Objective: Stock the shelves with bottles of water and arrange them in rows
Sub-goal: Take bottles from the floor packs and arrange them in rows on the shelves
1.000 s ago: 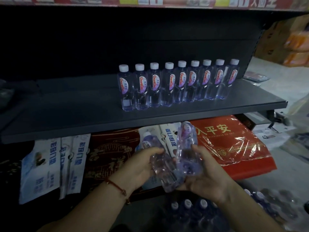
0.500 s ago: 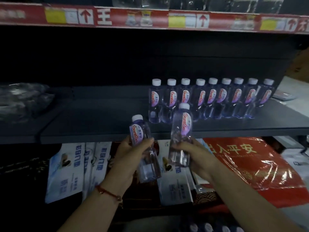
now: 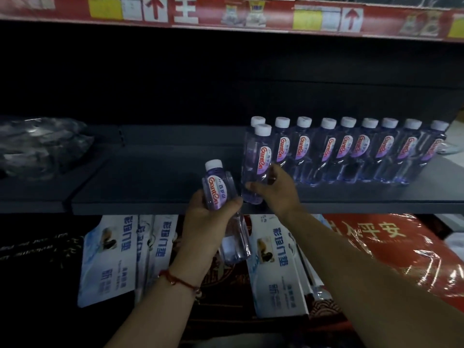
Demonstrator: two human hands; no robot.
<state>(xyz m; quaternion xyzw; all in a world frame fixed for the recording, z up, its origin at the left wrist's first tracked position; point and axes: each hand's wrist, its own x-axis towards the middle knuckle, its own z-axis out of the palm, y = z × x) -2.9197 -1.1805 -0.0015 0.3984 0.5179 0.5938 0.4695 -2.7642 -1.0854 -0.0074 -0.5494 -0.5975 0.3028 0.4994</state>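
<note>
A row of several clear water bottles (image 3: 349, 151) with white caps and red-and-purple labels stands on the dark shelf (image 3: 155, 189). My right hand (image 3: 273, 189) grips another bottle (image 3: 256, 167) upright at the shelf's front edge, just in front of the row's left end. Its base looks to be on the shelf. My left hand (image 3: 208, 222) holds a second bottle (image 3: 221, 197) by its middle, tilted slightly, in front of and partly below the shelf edge.
A crumpled clear plastic wrap (image 3: 42, 146) lies on the shelf at far left. Below the shelf hang white-and-blue packets (image 3: 110, 257) and a red plastic-wrapped pack (image 3: 406, 249). A red price strip (image 3: 226, 13) runs along the shelf above.
Both hands rose from below the shelf with a bottle each. My right hand carried its bottle forward onto the shelf's front edge by the row; my left bottle stayed lower, near the edge.
</note>
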